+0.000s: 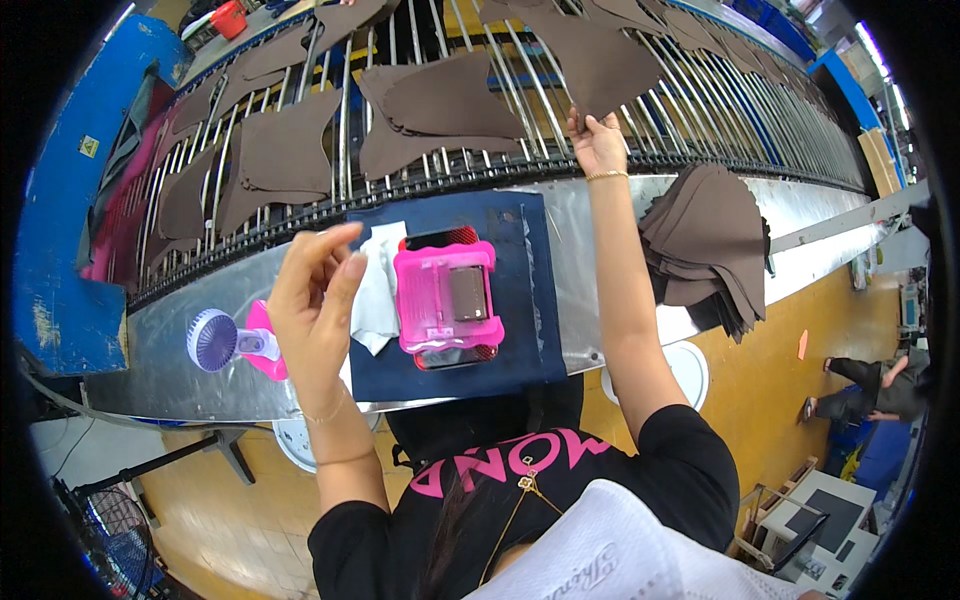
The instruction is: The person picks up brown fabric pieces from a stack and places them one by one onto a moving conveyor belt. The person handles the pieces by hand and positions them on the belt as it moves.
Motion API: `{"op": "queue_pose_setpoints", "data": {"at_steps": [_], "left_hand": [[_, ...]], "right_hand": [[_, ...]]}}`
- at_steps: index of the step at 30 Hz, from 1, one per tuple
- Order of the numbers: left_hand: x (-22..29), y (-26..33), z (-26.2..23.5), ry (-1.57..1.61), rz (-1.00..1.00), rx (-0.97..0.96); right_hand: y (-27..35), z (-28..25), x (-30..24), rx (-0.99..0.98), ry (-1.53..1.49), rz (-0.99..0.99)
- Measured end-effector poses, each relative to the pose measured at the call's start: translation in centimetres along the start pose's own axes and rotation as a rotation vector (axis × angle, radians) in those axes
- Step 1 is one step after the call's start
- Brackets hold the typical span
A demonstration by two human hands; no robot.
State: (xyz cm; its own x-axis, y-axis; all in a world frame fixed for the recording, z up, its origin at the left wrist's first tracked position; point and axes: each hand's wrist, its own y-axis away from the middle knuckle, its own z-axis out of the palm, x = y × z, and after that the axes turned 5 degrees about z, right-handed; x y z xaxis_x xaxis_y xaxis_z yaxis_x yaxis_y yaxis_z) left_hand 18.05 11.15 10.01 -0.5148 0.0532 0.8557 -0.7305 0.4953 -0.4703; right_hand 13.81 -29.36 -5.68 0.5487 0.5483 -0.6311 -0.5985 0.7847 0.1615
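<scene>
My right hand [600, 147] reaches out to the conveyor of metal rods [345, 130] and pinches the near tip of a dark brown flat cut piece [592, 60]. That piece still lies across the rods at its far end. My left hand [312, 290] is raised above the metal table, its fingers bent and the thumb apart, with nothing visible in them. Beside my right forearm, a fanned stack of similar brown pieces [705, 240] lies at the table's edge. More brown pieces [440, 95] are spread over the rods, some overlapping.
A pink plastic basket [420, 300] holding a brown block stands on a dark blue mat [525, 350], next to a white cloth [375, 290]. A small purple fan [212, 340] stands left. Blue machine housing [70, 220] borders the conveyor. Another person [870, 385] is at far right.
</scene>
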Motion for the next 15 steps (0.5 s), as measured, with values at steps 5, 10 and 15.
{"op": "queue_pose_setpoints", "data": {"at_steps": [5,10,15], "left_hand": [[-1.6,1.1,-1.2,0.062,-0.051,0.021],[-2.5,1.4,-1.7,0.051,-0.046,-0.020],[-5.0,1.9,-2.2,0.015,0.001,0.002]], "right_hand": [[-8.4,-3.0,2.8,0.168,-0.063,0.061],[-7.1,-3.7,2.9,0.173,-0.022,0.127],[6.9,-0.6,-3.3,0.029,0.248,-0.113]]}}
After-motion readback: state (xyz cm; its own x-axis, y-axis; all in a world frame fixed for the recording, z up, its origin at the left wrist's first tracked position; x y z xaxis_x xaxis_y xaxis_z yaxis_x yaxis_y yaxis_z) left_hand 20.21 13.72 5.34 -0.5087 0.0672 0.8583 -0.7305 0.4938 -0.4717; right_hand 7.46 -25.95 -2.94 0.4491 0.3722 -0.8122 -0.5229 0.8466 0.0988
